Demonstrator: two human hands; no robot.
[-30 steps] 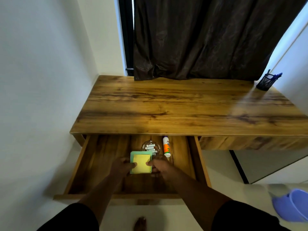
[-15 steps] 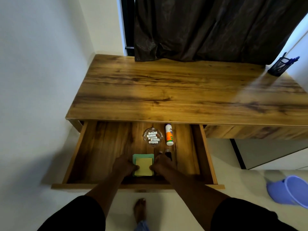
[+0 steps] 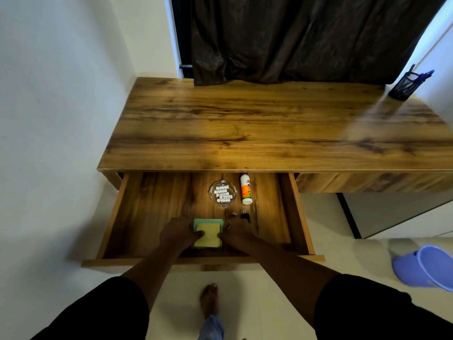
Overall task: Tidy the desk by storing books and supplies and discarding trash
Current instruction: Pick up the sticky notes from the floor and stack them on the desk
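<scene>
Both arms reach forward and down from short black sleeves, forearms bare, converging toward each other. The left hand (image 3: 180, 235) lies knuckles up, its fingers curled inward to the right with the fingertips pressed against the edge of what it holds. The right hand (image 3: 236, 235) mirrors it, knuckles up, fingers curled inward to the left, a fingernail catching light on its upper side. The two hands sit level with each other, close but not touching, pinching from opposite sides. Wrists are fairly straight, in line with the forearms. Below, one bare foot (image 3: 208, 299) stands between the arms
</scene>
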